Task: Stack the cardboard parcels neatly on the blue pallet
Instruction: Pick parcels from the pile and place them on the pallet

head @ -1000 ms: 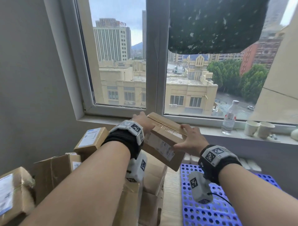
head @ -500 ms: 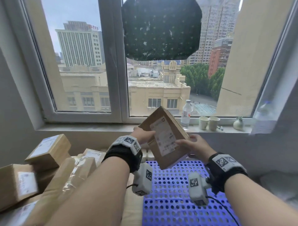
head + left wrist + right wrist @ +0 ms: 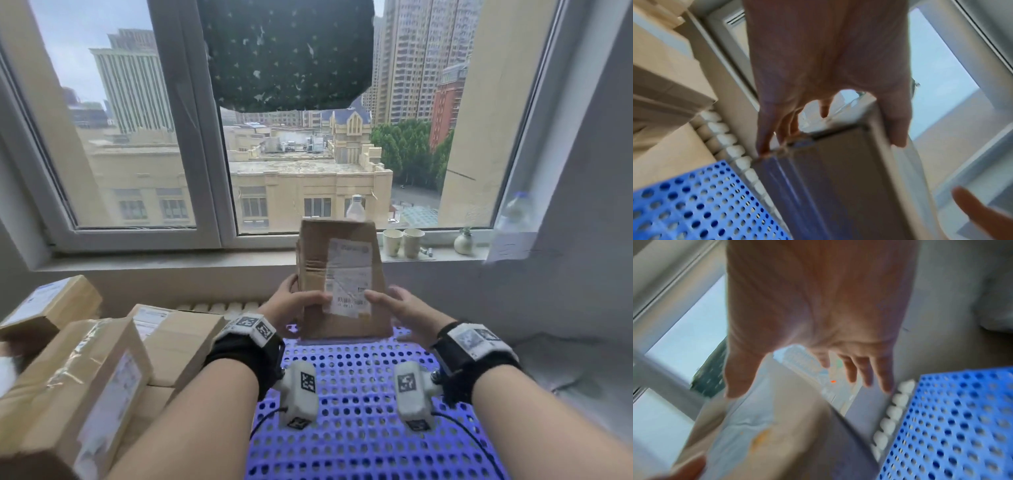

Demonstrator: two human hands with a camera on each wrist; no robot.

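At the far edge of the perforated blue pallet, a flat labelled cardboard parcel stood upright, gripped by the left hand, while the right hand lay open beside it.

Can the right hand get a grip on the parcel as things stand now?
Probably yes. The right hand is open beside the parcel, its thumb on the label; nothing lies between them, and the left hand grips the other edge.

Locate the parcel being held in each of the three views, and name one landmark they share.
Head: held parcel centre, standing upright over the pallet's far edge.
Left wrist: lower centre, below the left hand.
Right wrist: lower left.
Shared landmark: blue pallet.
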